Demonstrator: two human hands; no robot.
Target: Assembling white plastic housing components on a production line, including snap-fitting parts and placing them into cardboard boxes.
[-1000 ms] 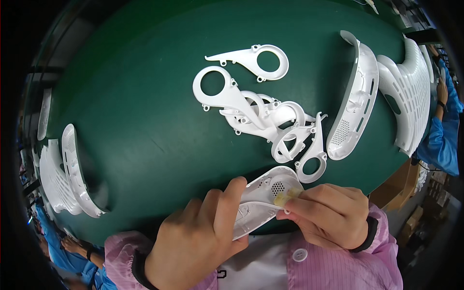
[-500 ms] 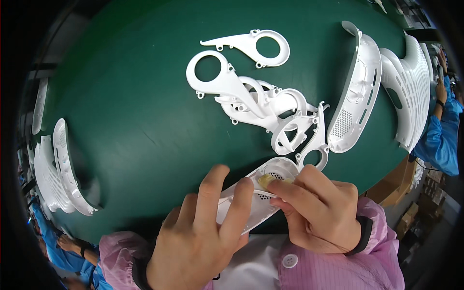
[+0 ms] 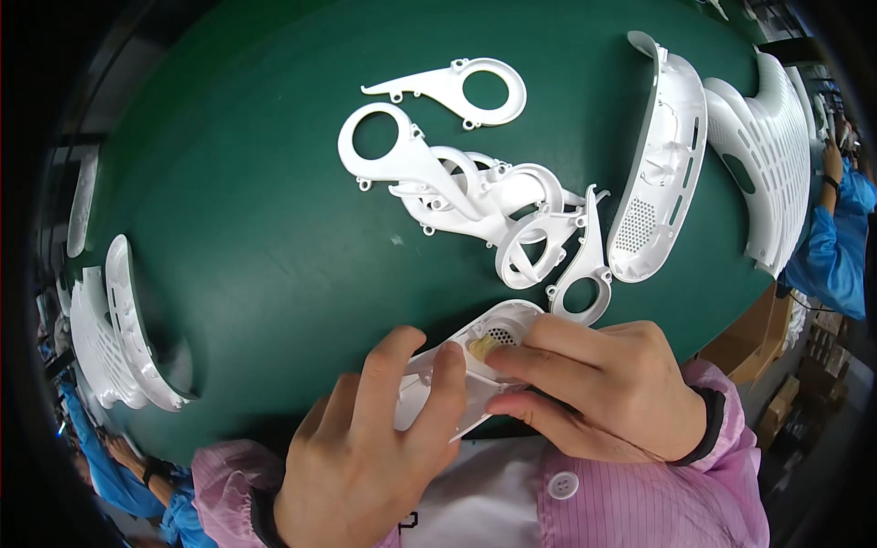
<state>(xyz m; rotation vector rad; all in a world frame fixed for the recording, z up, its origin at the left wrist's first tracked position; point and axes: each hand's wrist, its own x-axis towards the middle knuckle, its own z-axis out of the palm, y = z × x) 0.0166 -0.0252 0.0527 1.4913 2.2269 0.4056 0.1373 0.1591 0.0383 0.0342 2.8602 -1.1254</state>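
Observation:
A long white plastic shell [image 3: 476, 395] with a rounded end and a perforated round patch is tilted in front of me, its hollow side facing up. My left hand [image 3: 356, 447] is closed around its near-left part, index and middle fingers reaching over it. My right hand [image 3: 617, 393] has its fingers inside the rounded end and its thumb at the near edge. A small crumpled yellowish piece [image 3: 481, 347] shows at the right fingertips beside the holes; whether it is worn or pinched I cannot tell. The hands hide much of the shell.
Several white ring-ended brackets [image 3: 411, 155] lie heaped beyond my hands on the green table [image 3: 247, 228]. Larger white curved shells [image 3: 653, 164] stand at right, with a slotted panel [image 3: 772, 155] beside them. More white shells [image 3: 128, 310] stand at left. Blue-sleeved people [image 3: 827, 260] are at both sides.
The shell and both hands have shifted slightly left in view. My right fingers have moved over the perforated end, with the thumb now along the near edge. The table parts also appear shifted left.

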